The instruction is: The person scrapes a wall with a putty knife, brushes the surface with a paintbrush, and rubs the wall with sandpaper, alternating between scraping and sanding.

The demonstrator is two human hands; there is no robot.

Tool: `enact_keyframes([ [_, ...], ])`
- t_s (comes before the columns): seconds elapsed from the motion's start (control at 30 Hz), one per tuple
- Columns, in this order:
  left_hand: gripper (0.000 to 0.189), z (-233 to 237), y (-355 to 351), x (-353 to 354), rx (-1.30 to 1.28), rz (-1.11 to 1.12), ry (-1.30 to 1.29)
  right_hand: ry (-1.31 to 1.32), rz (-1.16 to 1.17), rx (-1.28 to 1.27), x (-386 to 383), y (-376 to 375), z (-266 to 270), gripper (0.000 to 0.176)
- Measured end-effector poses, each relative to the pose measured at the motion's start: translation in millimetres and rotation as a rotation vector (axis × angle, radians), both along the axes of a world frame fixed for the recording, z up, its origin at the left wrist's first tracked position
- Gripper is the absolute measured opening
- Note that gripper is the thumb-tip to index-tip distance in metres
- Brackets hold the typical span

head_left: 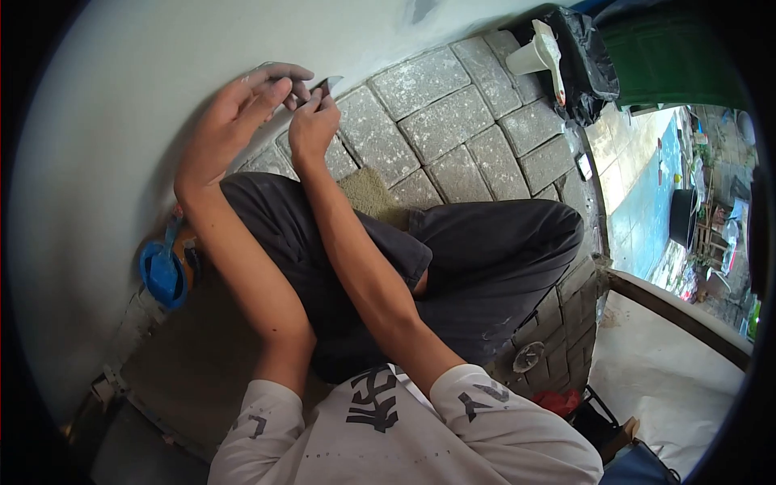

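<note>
Both my hands are raised together beside the pale wall (pixel 121 145), at the far left of the paving. My right hand (pixel 314 129) is closed around a small tool with a grey metal blade (pixel 332 83), whose pointed end juts out past the fingers. The rest of the tool is hidden in the grip. My left hand (pixel 246 101) is just left of it, close along the wall, its fingers loosely bent and apart from the thumb. Its fingertips are right by the right hand's knuckles and look dusty grey.
Grey paving blocks (pixel 449 121) cover the ground, with a sponge-like tan block (pixel 373 194) near my knee. A white cup (pixel 527 59) and a paintbrush (pixel 550 61) are by a black plastic bag (pixel 590 65). A blue container (pixel 164 273) stands at the left by the wall.
</note>
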State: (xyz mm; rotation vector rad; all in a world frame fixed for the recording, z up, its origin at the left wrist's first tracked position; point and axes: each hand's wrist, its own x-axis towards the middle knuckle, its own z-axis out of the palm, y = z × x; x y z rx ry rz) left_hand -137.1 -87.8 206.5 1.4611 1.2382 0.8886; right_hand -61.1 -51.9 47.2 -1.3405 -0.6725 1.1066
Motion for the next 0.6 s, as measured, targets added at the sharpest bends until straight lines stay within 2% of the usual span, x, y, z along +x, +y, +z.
enact_keyframes([
  [0.07, 0.037, 0, 3, 2, 0.002, -0.005, -0.038, -0.190, 0.019, 0.047, -5, -5, -5, 0.033],
  [0.2, 0.036, 4, -1, 3, 0.011, -0.024, -0.002, -0.092, 0.094, -0.086, 8, -5, 20, 0.034],
  [0.23, 0.036, 6, -1, 5, 0.013, -0.019, 0.017, -0.121, 0.045, -0.006, 4, -3, 13, 0.034],
  [0.33, 0.036, 3, 0, 0, -0.016, -0.010, -0.011, -0.191, 0.025, -0.010, 3, -4, 12, 0.034],
  [0.4, 0.036, 3, -2, 1, -0.021, -0.020, -0.018, -0.103, 0.026, -0.055, 8, -4, 10, 0.034],
  [0.47, 0.036, 4, 4, 4, -0.017, -0.030, -0.018, -0.225, 0.031, -0.041, 3, -4, 5, 0.034],
  [0.6, 0.036, 2, -1, 2, -0.010, -0.017, -0.020, -0.161, -0.015, 0.000, 1, -1, 6, 0.033],
])
